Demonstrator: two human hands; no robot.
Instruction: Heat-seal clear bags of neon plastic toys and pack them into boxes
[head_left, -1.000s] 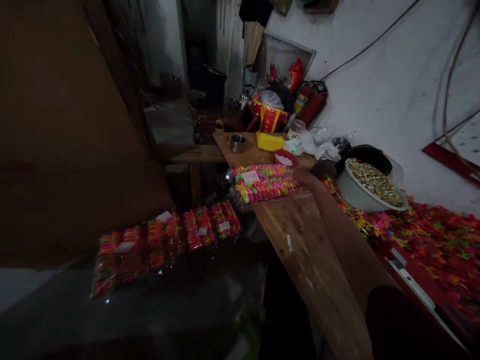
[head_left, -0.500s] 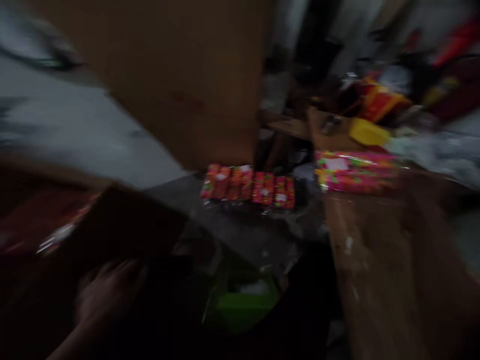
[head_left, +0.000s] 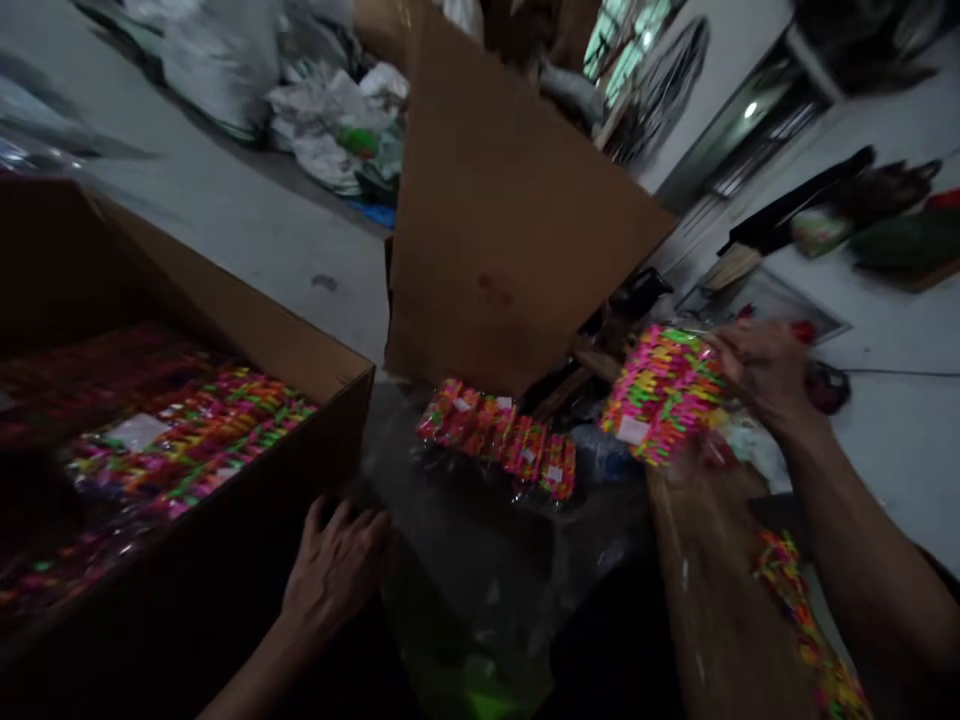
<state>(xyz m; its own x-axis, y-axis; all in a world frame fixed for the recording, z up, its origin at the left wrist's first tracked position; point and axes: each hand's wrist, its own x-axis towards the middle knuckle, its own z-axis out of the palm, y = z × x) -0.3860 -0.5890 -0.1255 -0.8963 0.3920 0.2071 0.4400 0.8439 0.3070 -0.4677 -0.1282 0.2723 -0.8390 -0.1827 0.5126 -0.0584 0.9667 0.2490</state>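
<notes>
My right hand (head_left: 765,370) grips the edge of a clear plastic packet of bright multicoloured pieces (head_left: 664,395) with a white label. The packet is raised above the far end of a long brown board (head_left: 712,590). What the pieces are, I cannot make out. My left hand (head_left: 337,555) is empty, fingers a little apart and bent downward, beside the dark side of an open cardboard box (head_left: 341,420). Similar packets (head_left: 187,430) fill that box. Between my hands, a row of several labelled packets (head_left: 499,440) lies on grey plastic sheeting.
A tall cardboard flap (head_left: 510,220) stands behind the row of packets. White sacks (head_left: 225,70) sit on the floor at the back left. Loose multicoloured pieces (head_left: 806,620) lie along the board's right side. Something green (head_left: 487,690) shows low in the middle.
A packet that lay on the brown board is now up in my right hand, which has come into view. My left hand appears further right and higher. The whole view has shifted.
</notes>
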